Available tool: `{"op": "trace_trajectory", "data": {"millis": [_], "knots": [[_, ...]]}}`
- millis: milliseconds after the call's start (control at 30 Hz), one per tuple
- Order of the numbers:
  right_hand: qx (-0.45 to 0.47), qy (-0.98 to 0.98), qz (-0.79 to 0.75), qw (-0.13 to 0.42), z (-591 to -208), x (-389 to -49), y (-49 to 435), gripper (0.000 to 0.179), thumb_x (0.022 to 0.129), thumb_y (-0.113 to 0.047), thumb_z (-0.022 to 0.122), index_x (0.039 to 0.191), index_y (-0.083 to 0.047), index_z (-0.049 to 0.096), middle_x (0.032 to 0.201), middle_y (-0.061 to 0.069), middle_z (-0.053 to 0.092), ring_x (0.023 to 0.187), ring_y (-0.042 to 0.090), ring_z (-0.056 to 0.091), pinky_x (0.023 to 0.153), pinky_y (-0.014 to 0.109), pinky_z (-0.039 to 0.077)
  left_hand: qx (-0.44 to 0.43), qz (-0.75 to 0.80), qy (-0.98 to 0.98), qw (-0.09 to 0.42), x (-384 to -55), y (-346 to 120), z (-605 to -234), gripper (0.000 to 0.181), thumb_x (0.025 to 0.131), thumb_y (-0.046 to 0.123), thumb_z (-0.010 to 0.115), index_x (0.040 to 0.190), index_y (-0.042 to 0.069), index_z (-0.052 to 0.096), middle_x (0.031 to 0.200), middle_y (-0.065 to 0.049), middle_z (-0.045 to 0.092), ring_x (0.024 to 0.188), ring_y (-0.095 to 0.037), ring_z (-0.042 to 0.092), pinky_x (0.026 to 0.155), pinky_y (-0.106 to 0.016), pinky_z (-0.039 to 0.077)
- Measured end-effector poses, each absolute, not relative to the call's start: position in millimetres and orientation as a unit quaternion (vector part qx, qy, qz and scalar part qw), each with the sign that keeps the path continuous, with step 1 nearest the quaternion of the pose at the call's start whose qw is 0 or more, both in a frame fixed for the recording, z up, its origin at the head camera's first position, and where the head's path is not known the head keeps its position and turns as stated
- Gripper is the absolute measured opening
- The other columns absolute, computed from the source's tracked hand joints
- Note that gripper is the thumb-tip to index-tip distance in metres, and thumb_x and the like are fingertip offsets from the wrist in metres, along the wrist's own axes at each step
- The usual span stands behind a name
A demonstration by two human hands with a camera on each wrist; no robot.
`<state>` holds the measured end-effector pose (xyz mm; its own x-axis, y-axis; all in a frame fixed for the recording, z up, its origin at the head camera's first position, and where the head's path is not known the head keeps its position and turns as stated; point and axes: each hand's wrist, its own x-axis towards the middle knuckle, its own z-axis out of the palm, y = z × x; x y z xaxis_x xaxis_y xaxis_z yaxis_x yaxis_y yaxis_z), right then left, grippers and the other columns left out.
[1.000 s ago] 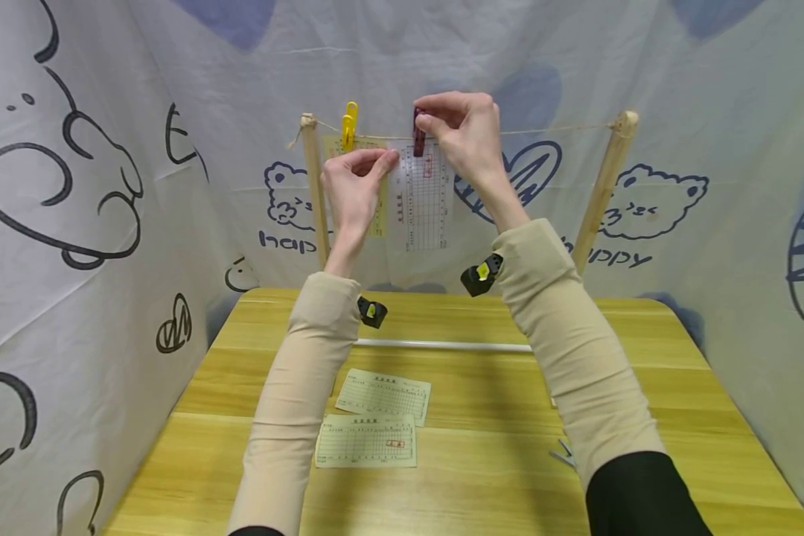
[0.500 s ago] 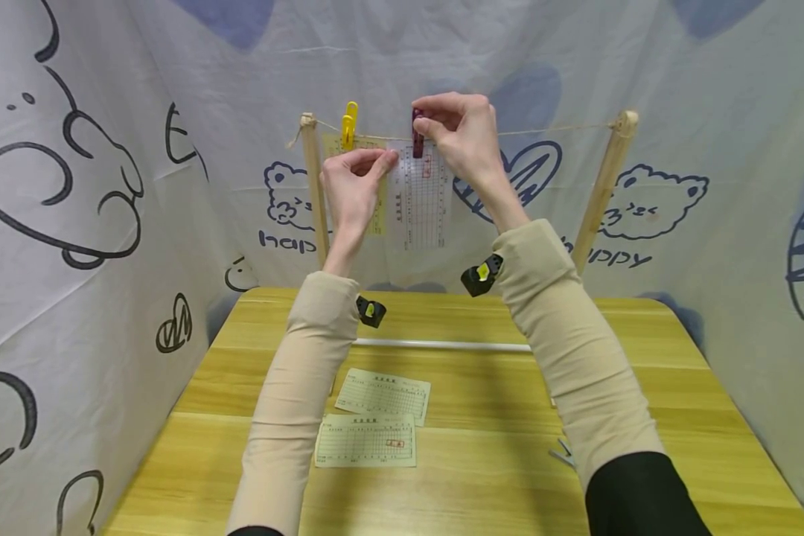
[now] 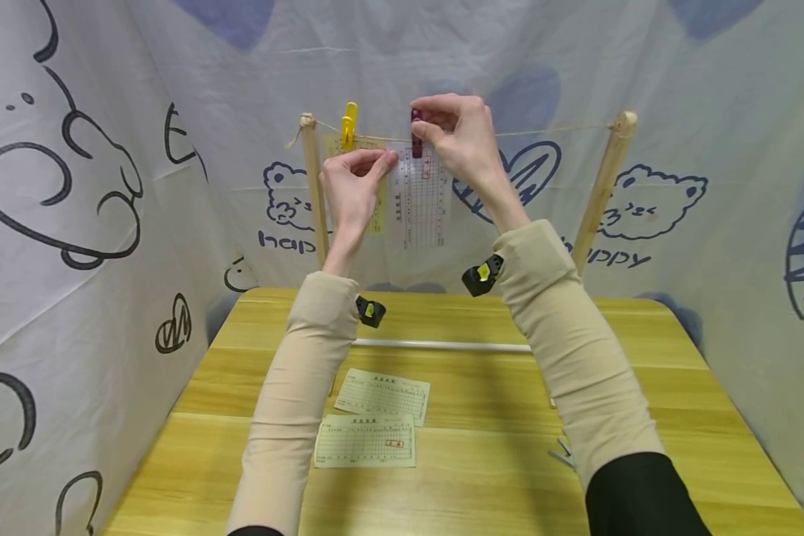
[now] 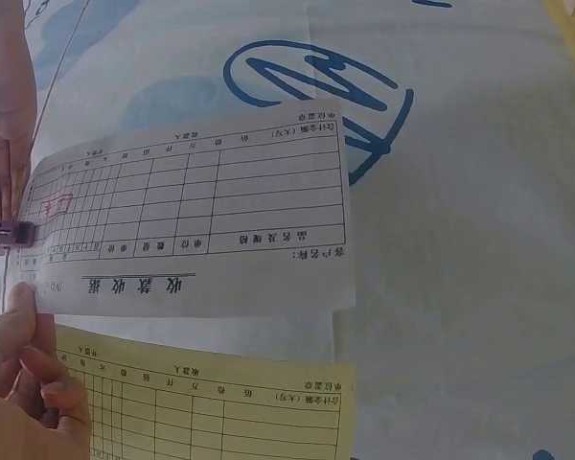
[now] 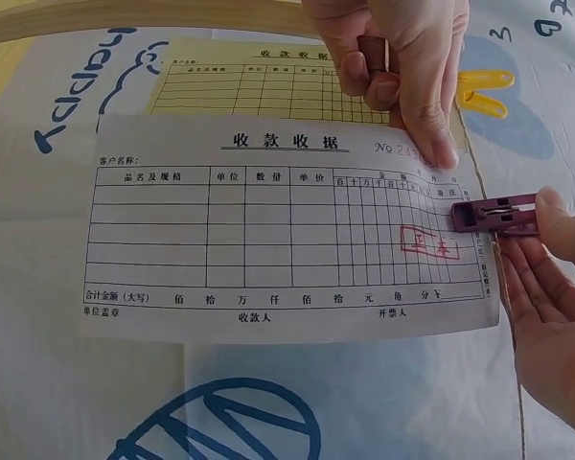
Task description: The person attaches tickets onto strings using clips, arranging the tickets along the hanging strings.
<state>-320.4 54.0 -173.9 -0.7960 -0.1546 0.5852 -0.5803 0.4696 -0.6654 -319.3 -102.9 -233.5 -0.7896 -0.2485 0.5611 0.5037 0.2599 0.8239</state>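
A white receipt slip [image 5: 249, 230] with a red stamp hangs lengthwise at the string [image 3: 543, 132]. My left hand [image 3: 353, 187] pinches its upper left corner between thumb and fingers. With thumb and fingertips my right hand [image 3: 465, 138] grips a dark purple clothespin [image 5: 494, 215], whose jaws lie over the slip's top edge at the string. Left of this, a yellow slip [image 4: 201, 402] hangs from the string under a yellow clothespin [image 3: 349, 126]; my left hand partly covers it in the head view.
Two wooden posts [image 3: 603, 186] [image 3: 316, 193] carry the string. On the wooden table [image 3: 482, 476] lie two pale green slips [image 3: 383, 394] [image 3: 365, 441], overlapping slightly. A white rod [image 3: 442, 345] crosses behind them. A small grey object [image 3: 563, 452] lies by the right sleeve. Printed cloth hangs behind.
The right hand and the purple clothespin have shifted very slightly left, and the white slip's lower end has moved a little with them. The left hand keeps its pinch, almost still.
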Motion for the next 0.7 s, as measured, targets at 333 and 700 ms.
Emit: {"op": "trace_trajectory", "data": {"millis": [333,700], "knots": [[0.228,-0.832,0.456,0.218,-172.9,-318.7,54.5,0.034,0.099,-0.013,0.064,0.131,-0.003,0.065,0.118,0.019,0.070,0.108,0.027,0.067,0.100,0.032,0.053,-0.088,-0.606,-0.727,0.312,-320.0,-103.7,-234.2,0.027,0.088,0.022,0.078,0.103,0.001,0.078,0.102,-0.017,0.078,0.076,-0.005,0.066,0.074,-0.017,0.054],[0.224,-0.838,0.450,0.211,-173.3,-319.8,55.4,0.036,0.099,-0.017,0.065,0.133,-0.005,0.064,0.118,0.018,0.070,0.108,0.025,0.066,0.099,0.032,0.053,-0.090,-0.601,-0.726,0.321,-319.7,-103.8,-236.2,0.027,0.087,0.023,0.079,0.103,0.001,0.078,0.102,-0.017,0.078,0.081,-0.013,0.071,0.076,-0.018,0.056]]}}
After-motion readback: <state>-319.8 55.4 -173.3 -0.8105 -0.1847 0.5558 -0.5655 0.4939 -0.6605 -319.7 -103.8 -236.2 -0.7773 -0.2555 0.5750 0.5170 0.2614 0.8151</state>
